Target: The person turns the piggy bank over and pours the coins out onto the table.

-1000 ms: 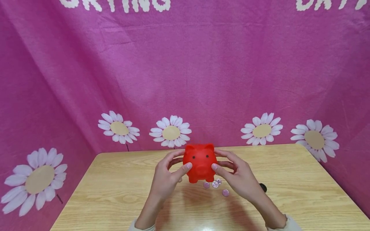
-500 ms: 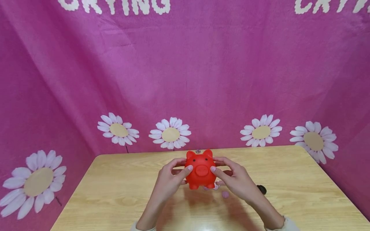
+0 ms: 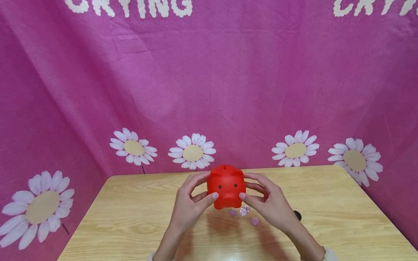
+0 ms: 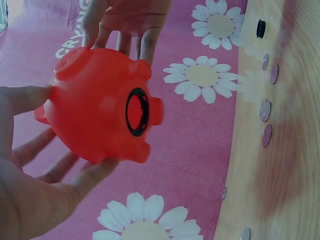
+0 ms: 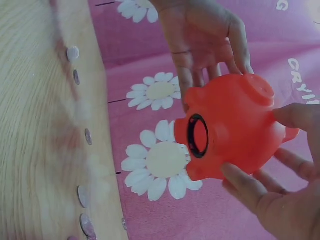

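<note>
A red piggy bank (image 3: 226, 186) is held up over the table between both hands, its snout tipped downward in the head view. The left hand (image 3: 191, 204) grips its left side, thumb on the front and fingers spread round behind. On the opposite side the right hand (image 3: 272, 203) grips it the same way. Underneath, in the left wrist view, a round belly hole with a black ring (image 4: 144, 112) shows uncovered between the feet. Several coins (image 3: 243, 211) lie on the wood below, partly screened by the piggy bank and hands. The slot shows on its back.
A black round plug (image 3: 297, 215) lies on the wooden table (image 3: 130, 217), just right of the right forearm. More coins (image 5: 82, 196) are scattered toward the table's far edge in the right wrist view. A pink curtain (image 3: 209, 79) with printed daisies hangs behind and at the sides.
The piggy bank tilted snout-up half a second ago and now tips forward again, showing its back slot. Both hands keep their hold and move with it. The coins below have not visibly moved.
</note>
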A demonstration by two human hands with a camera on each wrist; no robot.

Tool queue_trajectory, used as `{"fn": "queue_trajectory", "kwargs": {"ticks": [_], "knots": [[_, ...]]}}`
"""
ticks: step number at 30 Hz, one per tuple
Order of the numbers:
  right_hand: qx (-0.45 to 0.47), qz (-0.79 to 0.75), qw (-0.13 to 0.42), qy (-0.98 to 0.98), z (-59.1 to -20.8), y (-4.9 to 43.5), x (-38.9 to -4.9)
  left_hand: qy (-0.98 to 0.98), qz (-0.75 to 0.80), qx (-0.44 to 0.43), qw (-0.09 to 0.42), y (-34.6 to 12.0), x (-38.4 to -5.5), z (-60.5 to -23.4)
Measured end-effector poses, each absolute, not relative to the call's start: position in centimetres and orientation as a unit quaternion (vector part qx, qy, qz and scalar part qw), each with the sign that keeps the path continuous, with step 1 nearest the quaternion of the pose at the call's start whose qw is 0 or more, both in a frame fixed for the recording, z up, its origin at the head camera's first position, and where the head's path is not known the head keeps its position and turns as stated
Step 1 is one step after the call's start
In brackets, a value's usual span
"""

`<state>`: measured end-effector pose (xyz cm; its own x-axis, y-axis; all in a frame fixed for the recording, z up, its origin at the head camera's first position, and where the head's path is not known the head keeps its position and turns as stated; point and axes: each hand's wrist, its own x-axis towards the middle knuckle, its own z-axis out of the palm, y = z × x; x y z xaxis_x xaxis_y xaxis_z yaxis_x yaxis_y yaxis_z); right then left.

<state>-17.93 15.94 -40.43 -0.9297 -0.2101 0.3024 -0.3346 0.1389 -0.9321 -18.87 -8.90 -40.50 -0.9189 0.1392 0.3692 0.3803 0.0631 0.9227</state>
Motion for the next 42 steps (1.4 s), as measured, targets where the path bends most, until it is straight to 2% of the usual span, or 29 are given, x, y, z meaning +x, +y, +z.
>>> {"fn": "queue_trajectory", "kwargs": {"ticks": [6, 13, 22, 32, 42], "knots": [[0.259, 0.635, 0.113, -0.719, -40.3, 16.1, -17.8, -0.707, -0.65, -0.243, 0.135, -9.0, -18.7, -40.3], [0.269, 0.625, 0.118, -0.724, -40.4, 16.0, -17.9, -0.712, -0.64, -0.25, 0.146, -9.1, -18.6, -40.4], [0.233, 0.62, 0.09, -0.744, -41.7, 16.1, -18.2, -0.729, -0.637, -0.222, 0.112, -9.1, -18.9, -41.5], [0.18, 0.62, 0.034, -0.763, -44.6, 15.9, -17.9, -0.745, -0.641, -0.182, 0.038, -9.6, -19.0, -44.6], [0.157, 0.6, 0.005, -0.785, -46.8, 15.7, -17.8, -0.764, -0.623, -0.169, -0.005, -9.9, -19.1, -46.5]]}}
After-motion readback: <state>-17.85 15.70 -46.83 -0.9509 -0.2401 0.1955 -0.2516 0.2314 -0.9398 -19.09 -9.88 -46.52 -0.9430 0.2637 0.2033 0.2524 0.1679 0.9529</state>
